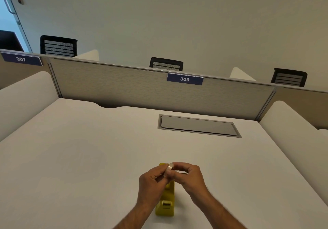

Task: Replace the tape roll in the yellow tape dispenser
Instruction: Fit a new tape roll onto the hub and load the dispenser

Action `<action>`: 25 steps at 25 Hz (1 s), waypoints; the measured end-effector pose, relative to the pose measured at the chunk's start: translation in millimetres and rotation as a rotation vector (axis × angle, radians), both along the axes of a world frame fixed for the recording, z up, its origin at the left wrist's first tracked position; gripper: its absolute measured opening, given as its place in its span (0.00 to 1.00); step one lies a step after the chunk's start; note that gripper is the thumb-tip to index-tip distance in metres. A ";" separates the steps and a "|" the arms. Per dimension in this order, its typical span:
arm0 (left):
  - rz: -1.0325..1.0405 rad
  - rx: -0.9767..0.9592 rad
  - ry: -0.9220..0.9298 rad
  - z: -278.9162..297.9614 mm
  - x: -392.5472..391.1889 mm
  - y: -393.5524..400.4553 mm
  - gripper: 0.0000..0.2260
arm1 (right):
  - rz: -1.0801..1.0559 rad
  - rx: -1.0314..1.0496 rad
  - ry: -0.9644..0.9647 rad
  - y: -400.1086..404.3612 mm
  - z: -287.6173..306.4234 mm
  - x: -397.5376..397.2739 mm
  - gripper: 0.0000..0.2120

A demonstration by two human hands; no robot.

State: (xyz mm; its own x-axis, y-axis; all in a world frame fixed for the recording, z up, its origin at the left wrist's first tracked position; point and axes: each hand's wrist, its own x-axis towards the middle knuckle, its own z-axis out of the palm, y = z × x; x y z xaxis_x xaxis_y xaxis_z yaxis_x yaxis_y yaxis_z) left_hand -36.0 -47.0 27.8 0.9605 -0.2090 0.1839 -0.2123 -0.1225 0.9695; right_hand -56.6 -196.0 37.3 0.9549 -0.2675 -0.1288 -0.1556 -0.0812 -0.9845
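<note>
Head view: I'm gripping tape roll (170, 168) with both hands, left hand (154, 181) and right hand (188, 177), above yellow tape dispenser (166, 204); loose pinch risking drop onto worktop (88, 148).

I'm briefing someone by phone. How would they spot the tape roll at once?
Start at the white desk under the 306 sign. Near its front edge lies a yellow tape dispenser. Just above it, both hands pinch the tape roll: a small pale ring, the only thing held.
</note>
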 end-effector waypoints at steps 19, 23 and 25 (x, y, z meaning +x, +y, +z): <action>-0.050 0.126 0.100 -22.4 25.6 11.7 0.21 | -0.032 -0.273 0.053 3.4 -6.1 1.0 0.22; -0.072 0.245 0.061 -28.0 26.5 10.4 0.27 | -0.064 -0.322 0.048 8.3 -10.3 -1.8 0.20; -0.066 0.298 0.056 -29.0 27.0 9.8 0.29 | -0.064 -0.357 0.055 11.9 -12.5 -2.9 0.19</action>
